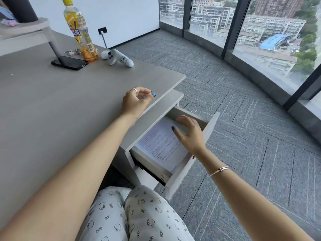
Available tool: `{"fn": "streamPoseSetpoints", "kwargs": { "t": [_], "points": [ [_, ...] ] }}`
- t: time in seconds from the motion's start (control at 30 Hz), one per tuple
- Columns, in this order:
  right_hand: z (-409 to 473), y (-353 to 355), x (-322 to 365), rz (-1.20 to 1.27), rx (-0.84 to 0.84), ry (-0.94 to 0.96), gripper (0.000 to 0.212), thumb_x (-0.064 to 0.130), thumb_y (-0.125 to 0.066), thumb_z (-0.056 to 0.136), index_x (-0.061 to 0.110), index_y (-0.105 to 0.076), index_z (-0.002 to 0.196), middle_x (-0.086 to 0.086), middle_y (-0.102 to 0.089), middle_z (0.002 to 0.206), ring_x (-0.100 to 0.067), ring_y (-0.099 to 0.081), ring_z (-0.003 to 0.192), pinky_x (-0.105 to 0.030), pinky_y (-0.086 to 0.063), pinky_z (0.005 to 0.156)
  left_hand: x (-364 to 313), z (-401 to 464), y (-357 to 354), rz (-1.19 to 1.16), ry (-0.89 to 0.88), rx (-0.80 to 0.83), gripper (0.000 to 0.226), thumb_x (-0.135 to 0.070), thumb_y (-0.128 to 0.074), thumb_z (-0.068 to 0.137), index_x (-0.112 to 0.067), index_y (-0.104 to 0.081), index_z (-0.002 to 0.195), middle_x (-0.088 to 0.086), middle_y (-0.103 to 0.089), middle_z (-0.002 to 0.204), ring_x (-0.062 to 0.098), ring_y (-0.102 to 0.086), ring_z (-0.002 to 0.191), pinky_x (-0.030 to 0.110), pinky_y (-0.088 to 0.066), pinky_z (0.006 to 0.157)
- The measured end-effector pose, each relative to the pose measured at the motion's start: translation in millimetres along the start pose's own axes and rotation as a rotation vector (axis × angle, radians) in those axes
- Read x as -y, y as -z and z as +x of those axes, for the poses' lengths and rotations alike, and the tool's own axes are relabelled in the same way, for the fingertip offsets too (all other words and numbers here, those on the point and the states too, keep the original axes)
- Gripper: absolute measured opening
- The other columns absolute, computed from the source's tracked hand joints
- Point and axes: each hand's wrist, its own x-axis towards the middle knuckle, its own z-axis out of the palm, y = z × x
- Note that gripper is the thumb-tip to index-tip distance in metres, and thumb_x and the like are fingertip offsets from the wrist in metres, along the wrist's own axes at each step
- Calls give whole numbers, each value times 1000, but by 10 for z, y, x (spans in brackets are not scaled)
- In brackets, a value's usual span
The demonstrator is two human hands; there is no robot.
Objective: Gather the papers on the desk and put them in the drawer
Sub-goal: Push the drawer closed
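The printed papers (160, 146) lie flat inside the pulled-out grey drawer (211, 126) of a cabinet beside the desk. My right hand (188, 133) hovers over the far end of the papers with its fingers spread, touching or just above the top sheet. My left hand (134, 101) rests near the right edge of the grey desk (52, 101), fingers loosely curled and holding nothing. No papers are visible on the desk top.
At the far end of the desk stand a yellow drink bottle (80, 32), a black phone (69, 63), a white controller (119, 58) and a monitor stand (26, 30). Grey carpet and tall windows lie to the right. My knees (135, 214) are under the desk edge.
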Motion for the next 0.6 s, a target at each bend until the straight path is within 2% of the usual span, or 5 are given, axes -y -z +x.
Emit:
{"fn": "streamPoseSetpoints", "kwargs": {
  "t": [0.1,0.2,0.3,0.43,0.6],
  "points": [
    [-52,-68,67,30,37,-18,65,47,-73,69,19,-53,124,-7,-42,144,-22,-29,138,-39,-21,116,17,-16,8,-15,15,-21,10,-22,-68,75,-21,-65,84,-12,-63,77,1,-58,73,2,-39,59],
    [-258,-17,-19,22,161,-127,107,66,-71,56,28,-24,144,-3,-11,158,-19,-4,146,-40,-8,118,19,0,29,-22,24,-31,10,-23,-69,75,-21,-66,85,-12,-63,76,0,-58,72,2,-39,57],
    [-363,11,-84,41,284,-223,125,59,-75,53,26,-1,149,-3,9,160,-16,7,147,-43,-8,120,3,19,45,-48,29,-29,7,-23,-69,75,-24,-65,81,-11,-64,76,2,-59,73,4,-40,59],
    [-349,-17,-83,131,353,-276,140,60,-78,46,22,12,147,-2,16,159,-13,12,146,-35,-5,118,20,-2,50,-51,24,-12,6,-24,-68,75,-26,-64,78,-10,-64,75,3,-60,74,3,-39,59],
    [-388,21,-215,236,348,-359,152,71,-77,31,16,2,149,-1,2,160,-18,-10,147,-41,-23,119,23,9,57,-57,11,-7,6,-24,-68,75,-27,-63,77,-11,-64,75,5,-60,76,5,-40,62]
  ]
}}
